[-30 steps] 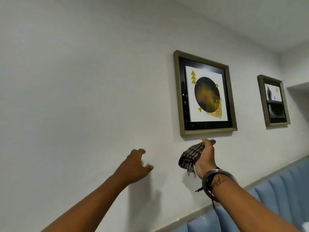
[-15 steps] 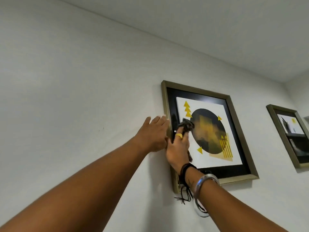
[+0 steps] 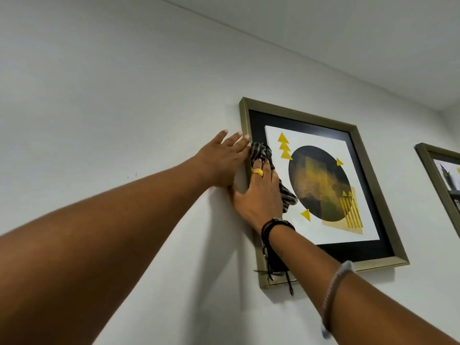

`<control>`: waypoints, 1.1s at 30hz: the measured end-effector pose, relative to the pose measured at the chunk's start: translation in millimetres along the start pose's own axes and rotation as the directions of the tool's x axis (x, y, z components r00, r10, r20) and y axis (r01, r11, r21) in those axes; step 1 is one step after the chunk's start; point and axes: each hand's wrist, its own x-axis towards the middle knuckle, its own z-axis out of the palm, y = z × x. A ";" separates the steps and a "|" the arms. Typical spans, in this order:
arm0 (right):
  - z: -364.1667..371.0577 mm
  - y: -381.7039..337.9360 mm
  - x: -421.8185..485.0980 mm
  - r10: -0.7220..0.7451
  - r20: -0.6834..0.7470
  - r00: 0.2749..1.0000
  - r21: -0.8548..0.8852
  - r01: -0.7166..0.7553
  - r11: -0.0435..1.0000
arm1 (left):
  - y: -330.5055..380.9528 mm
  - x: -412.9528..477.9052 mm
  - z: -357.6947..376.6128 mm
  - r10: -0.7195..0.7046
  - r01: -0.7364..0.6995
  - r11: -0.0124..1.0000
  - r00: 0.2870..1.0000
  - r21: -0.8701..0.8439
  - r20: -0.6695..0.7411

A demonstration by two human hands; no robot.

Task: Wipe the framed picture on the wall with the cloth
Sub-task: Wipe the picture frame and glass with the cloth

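Framed picture [image 3: 321, 185]: my right hand [image 3: 258, 195] presses cloth [image 3: 261, 153] at nine o'clock, fingers clamped; left hand [image 3: 221, 160], fingers together, steadies frame.

Both arms reach up; left hand [image 3: 225, 158] flat, right hand [image 3: 258, 192] gripping.

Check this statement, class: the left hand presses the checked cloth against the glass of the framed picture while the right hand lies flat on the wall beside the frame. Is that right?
Not quite: the hands are swapped. In the head view, the right hand presses the checked cloth against the framed picture, while the left hand lies flat on the wall beside the frame.
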 end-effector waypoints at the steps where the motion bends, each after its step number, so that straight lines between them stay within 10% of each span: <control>1: 0.8 3.4 -9.5 -0.006 -0.019 1.000 -0.011 0.006 1.000 | 1.9 -0.1 1.4 -0.001 0.002 1.000 1.000 0.023 -0.015; 12: 2.5 22.2 -71.2 -0.053 -0.032 0.998 -0.064 0.051 0.997 | 19.0 2.7 -15.4 -0.003 0.016 0.978 0.998 0.208 -0.061; 19: -9.2 6.5 8.4 -0.062 0.053 0.997 -0.022 0.063 0.998 | 9.1 -0.5 -11.9 -0.024 0.032 0.988 0.998 0.150 -0.052; 33: -10.6 67.5 -123.6 -0.104 0.132 0.986 0.035 0.101 0.994 | 20.6 -3.7 2.6 -0.022 0.013 0.983 0.999 -0.183 -0.048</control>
